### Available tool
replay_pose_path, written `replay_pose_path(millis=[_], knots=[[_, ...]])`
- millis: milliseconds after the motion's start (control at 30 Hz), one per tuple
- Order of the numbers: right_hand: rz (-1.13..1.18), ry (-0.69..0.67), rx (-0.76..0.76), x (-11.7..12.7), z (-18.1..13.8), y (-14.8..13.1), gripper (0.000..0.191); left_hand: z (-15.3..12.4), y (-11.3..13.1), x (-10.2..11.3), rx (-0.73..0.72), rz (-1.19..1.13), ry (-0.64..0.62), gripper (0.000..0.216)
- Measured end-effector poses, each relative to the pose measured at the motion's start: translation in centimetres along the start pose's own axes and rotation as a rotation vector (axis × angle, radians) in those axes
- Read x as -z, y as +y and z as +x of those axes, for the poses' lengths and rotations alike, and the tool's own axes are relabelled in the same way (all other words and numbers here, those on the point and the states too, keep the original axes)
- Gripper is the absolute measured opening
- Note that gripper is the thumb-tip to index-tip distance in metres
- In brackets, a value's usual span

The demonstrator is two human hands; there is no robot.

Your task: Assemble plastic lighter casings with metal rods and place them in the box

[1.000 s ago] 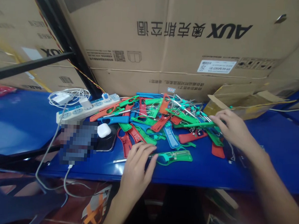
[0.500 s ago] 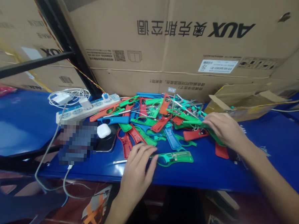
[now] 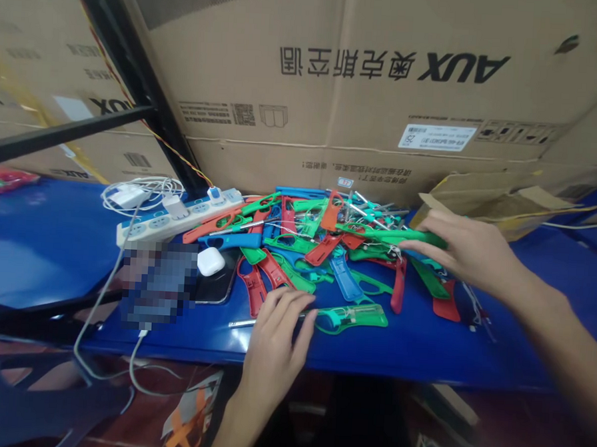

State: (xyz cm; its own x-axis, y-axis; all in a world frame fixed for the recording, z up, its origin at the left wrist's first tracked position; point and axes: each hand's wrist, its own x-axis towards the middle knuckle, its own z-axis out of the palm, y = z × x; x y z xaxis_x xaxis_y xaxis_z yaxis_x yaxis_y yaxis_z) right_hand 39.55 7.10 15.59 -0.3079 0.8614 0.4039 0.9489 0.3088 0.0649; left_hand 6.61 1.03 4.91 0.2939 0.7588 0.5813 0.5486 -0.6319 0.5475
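My left hand (image 3: pixel 275 336) is curled over the dark middle of a long-nosed lighter lying on the blue table. Its metal tube sticks out to the left, and its opened green handle (image 3: pixel 356 316) shows to the right with parts inside. My right hand (image 3: pixel 460 248) pinches a green lighter handle shell (image 3: pixel 415 239) at the right end of a heap of parts. Below that hand lie a darker green shell (image 3: pixel 428 278) and a red shell (image 3: pixel 447 305). Another red shell (image 3: pixel 398 285) and a blue shell (image 3: pixel 344 276) lie at the heap's front edge.
An open cardboard box (image 3: pixel 484 203) stands at the back right. To the left are a white power strip (image 3: pixel 194 211) with plugs and cables, a phone (image 3: pixel 218 287) and a white earbud case (image 3: pixel 211 262). Large cartons (image 3: pixel 364 107) form the back wall; a black metal frame (image 3: pixel 122 54) rises at left.
My right hand has shifted slightly with the green shell, now lying more level. A red shell beneath has swung round toward the front, and thin wires show at right. My left hand stays put.
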Motion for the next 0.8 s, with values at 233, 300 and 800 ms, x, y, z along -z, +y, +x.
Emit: replay_pose_path(millis=[233, 300, 800], knots=[[0.392, -0.068, -0.317, -0.6, -0.2, -2.1, 0.07, 1.8, 1.7, -0.2, 0.021, -0.086, -0.009, 0.024], [0.565, -0.171, -0.453, -1.0, -0.2, -2.4, 0.071, 3.7, 2.4, -0.8, 0.008, -0.14, -0.036, 0.024], [0.501, 0.022, -0.377, -2.2, -1.9, -3.7, 0.057, 13.1, 5.8, -7.1, 0.135, 0.067, -0.214, 0.03]])
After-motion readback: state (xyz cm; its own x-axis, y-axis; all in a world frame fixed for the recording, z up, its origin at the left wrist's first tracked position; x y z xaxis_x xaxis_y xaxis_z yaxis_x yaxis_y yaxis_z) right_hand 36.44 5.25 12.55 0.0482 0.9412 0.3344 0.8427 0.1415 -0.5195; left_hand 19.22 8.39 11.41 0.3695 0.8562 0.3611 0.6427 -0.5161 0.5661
